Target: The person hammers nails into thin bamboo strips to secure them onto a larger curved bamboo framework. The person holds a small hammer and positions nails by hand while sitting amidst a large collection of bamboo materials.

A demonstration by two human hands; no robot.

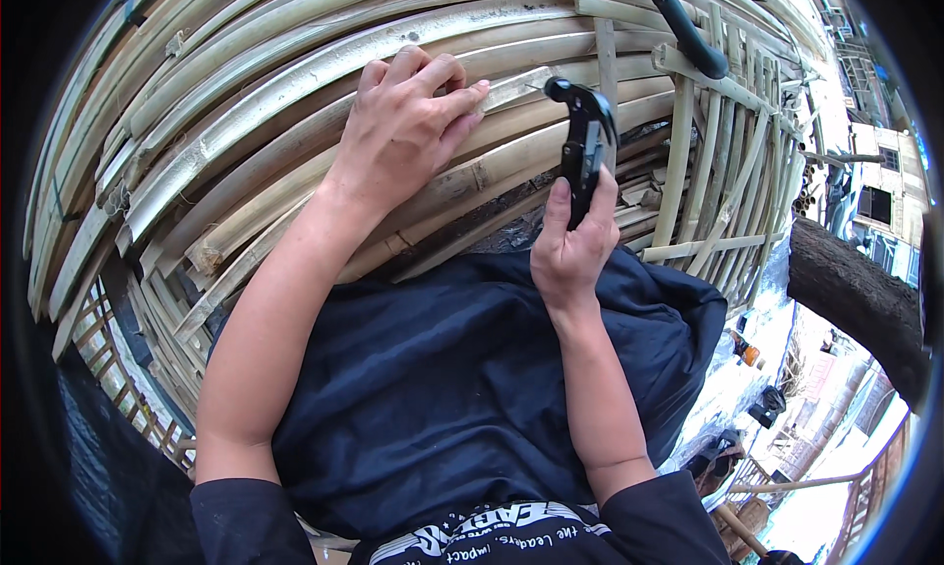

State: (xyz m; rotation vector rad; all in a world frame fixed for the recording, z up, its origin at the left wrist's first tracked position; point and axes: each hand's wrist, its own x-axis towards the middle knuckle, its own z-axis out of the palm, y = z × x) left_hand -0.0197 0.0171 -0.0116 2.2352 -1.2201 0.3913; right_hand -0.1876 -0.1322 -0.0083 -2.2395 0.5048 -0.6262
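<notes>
My left hand (pixel 405 122) is bent over a split bamboo strip (pixel 519 90), its thumb and forefinger closed near the strip's right end. In my right hand (pixel 578 240) is a black claw hammer (pixel 582 122), gripped by the handle and held upright. The hammer's head is right beside the end of that strip, where a thin line like a nail shows; it is too small to be sure. More long bamboo strips (pixel 334 59) lie in curved rows beneath and beyond both hands. An upright wooden slat (pixel 605 49) crosses them behind the hammer.
Dark cloth (pixel 462 358) covers my lap. At the right stands a bamboo slat frame (pixel 723 162), with a black curved tube (pixel 688 34) above it. A thick dark log (pixel 855 295) juts in farther right. Tools and scraps lie on the bright ground at the lower right.
</notes>
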